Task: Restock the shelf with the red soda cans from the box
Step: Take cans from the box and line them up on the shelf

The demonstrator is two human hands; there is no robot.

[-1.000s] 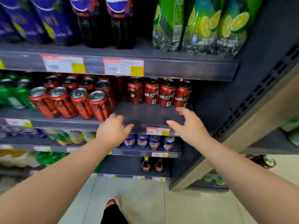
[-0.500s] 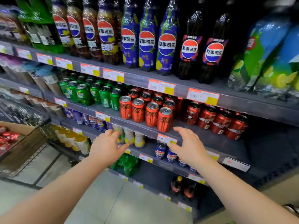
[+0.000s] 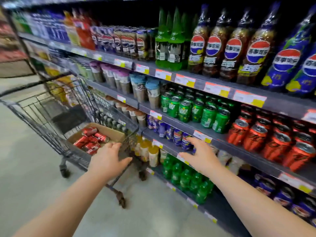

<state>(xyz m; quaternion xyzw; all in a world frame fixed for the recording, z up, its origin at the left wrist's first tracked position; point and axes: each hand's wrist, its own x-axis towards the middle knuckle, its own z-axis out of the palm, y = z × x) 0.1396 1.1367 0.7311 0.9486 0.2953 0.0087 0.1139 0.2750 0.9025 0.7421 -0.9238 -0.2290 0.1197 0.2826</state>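
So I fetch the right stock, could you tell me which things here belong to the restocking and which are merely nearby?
Job: red soda cans, cardboard box, cart, shelf, left hand, right hand.
Nearby: green cans, Pepsi bottles, cup drinks.

- Cardboard box (image 3: 112,132): near corner hidden behind left hand (image 3: 109,159) and cart mesh (image 3: 119,120).
- Price tags (image 3: 217,89): print blurred, unreadable.
- Red shelf cans (image 3: 273,142): row cut off at right edge.
- Far-left packs (image 3: 51,31): smeared, kind indeterminable.

You can read 百事可乐 on the red-white-blue Pepsi roundels of the tall brown bottles (image 3: 230,50) and blue bottles (image 3: 287,62) — nothing else. The price tags (image 3: 216,89), green cans (image 3: 185,111) and red soda cans (image 3: 89,139) are too blurred for you.
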